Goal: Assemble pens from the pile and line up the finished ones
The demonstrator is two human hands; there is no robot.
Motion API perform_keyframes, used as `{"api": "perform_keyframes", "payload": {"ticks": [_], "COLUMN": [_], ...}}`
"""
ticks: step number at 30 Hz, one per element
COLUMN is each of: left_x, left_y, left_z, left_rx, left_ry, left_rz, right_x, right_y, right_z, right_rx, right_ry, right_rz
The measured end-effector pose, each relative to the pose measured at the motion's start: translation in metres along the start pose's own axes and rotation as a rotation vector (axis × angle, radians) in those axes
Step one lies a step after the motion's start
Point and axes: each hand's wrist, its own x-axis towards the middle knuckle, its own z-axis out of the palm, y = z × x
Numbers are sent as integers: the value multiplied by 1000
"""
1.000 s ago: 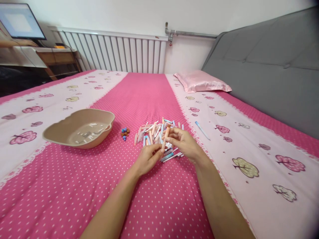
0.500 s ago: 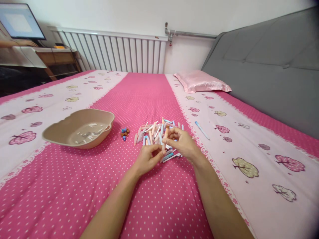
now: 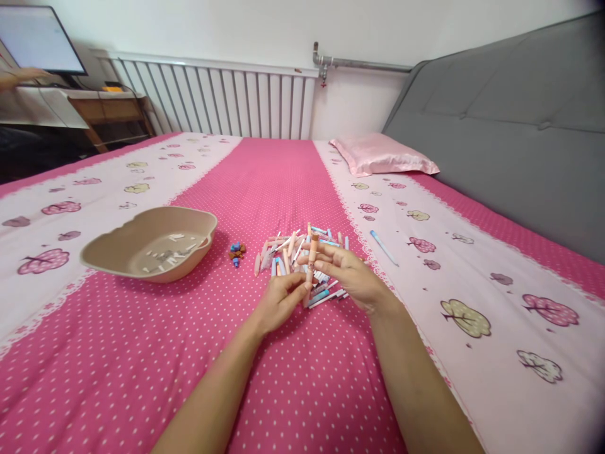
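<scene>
A pale pen (image 3: 312,261) with an orange-brown top stands nearly upright over the pile. My left hand (image 3: 282,301) pinches its lower part between thumb and fingers. Beside the pen's upper half is my right hand (image 3: 352,274), its fingers stretched out and apart behind the barrel; whether they touch it is hard to see. Under and behind both hands lies a heap of pastel pens and thin white pieces (image 3: 288,246), partly hidden by the fingers. Left of the heap is a small cluster of blue and brown pieces (image 3: 237,251).
A beige basin (image 3: 142,243) with small white pieces inside stands to the left. One light blue pen (image 3: 384,247) lies apart on the right. Farther off are a pink pillow (image 3: 382,154), a grey headboard (image 3: 510,126), and another person's hand (image 3: 31,74) by a monitor (image 3: 38,38).
My right hand's fingers have loosened from the pen's top and spread apart. The left hand keeps its hold. The other person's hand has shifted left.
</scene>
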Motion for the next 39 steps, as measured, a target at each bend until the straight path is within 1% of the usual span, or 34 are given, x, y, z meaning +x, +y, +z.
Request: {"api": "perform_keyframes", "payload": {"ticks": [3, 7, 14, 19, 21, 25, 27, 31, 39], "left_x": [0, 0, 0, -1, -1, -1, -1, 0, 0], "left_y": [-3, -5, -2, -3, -3, -3, -4, -4, -2], "left_z": [0, 0, 1, 2, 2, 1, 1, 1, 1], "left_rx": [3, 9, 11, 7, 5, -16, -20, -7, 1], "left_ry": [-8, -12, -5, 15, 20, 12, 12, 10, 5], "left_rz": [2, 5, -2, -8, -8, 2, 7, 4, 13], "right_x": [1, 2, 4, 5, 4, 1, 0, 1, 3], "right_y": [2, 6, 8, 8, 8, 5, 3, 3, 7], "right_z": [0, -2, 0, 2, 1, -1, -1, 0, -1], "right_rx": [-7, 4, -17, -65, -65, 33, 72, 86, 40], "right_ry": [15, 70, 175, 207, 182, 29, -7, 24, 121], "right_rz": [15, 39, 83, 72, 44, -3, 7, 39, 82]}}
